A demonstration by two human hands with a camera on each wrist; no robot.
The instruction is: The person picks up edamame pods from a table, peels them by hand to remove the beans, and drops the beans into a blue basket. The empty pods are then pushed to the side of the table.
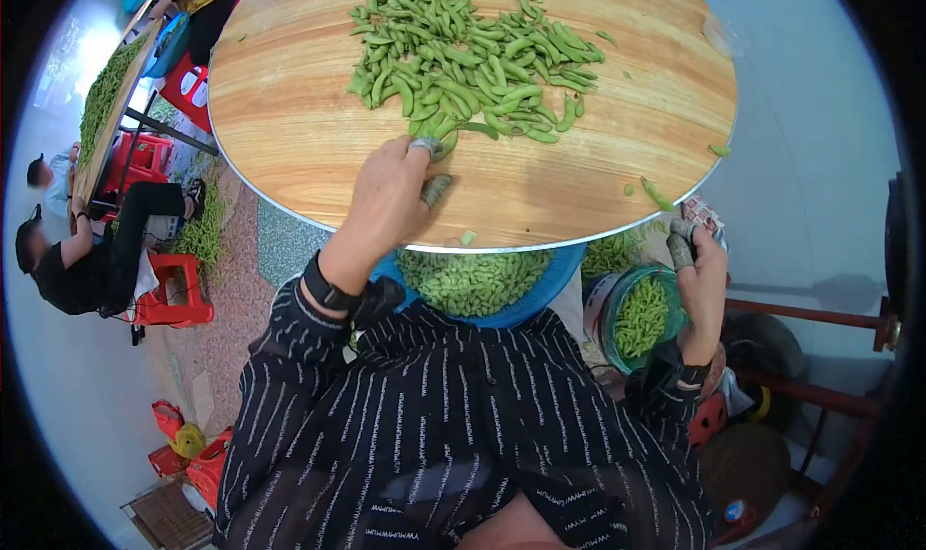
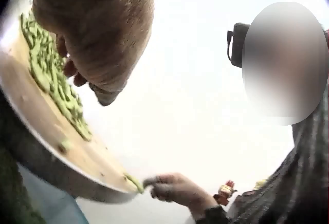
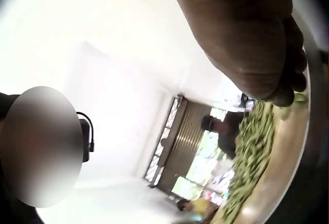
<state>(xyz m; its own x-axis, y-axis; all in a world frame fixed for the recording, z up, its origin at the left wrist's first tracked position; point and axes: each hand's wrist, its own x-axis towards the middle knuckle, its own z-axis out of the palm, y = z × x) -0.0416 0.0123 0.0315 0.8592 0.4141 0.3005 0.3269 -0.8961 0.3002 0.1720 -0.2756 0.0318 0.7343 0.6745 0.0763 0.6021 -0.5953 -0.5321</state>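
Note:
A pile of green bean pods [image 1: 463, 58] lies on the round wooden table [image 1: 289, 135]. My left hand [image 1: 381, 193] is at the pile's near edge, its grey-wrapped index finger beside a pod [image 1: 447, 145]. Its wrapped thumb stands apart from that finger. My right hand [image 1: 702, 275], thumb and finger also wrapped, hangs just off the table's right edge, above and beside a green bucket [image 1: 590, 309] of pods. One loose pod [image 1: 657, 194] lies at the table edge close to its fingertips. In the right wrist view the palm hides most of its fingers.
A blue basin [image 1: 564, 280] holding small green beans sits under the table edge, at my lap. To the left, several people sit or stand by another table [image 1: 123, 92] heaped with pods. Red stools [image 1: 178, 290] stand there. A metal bar [image 1: 810, 311] runs along the right.

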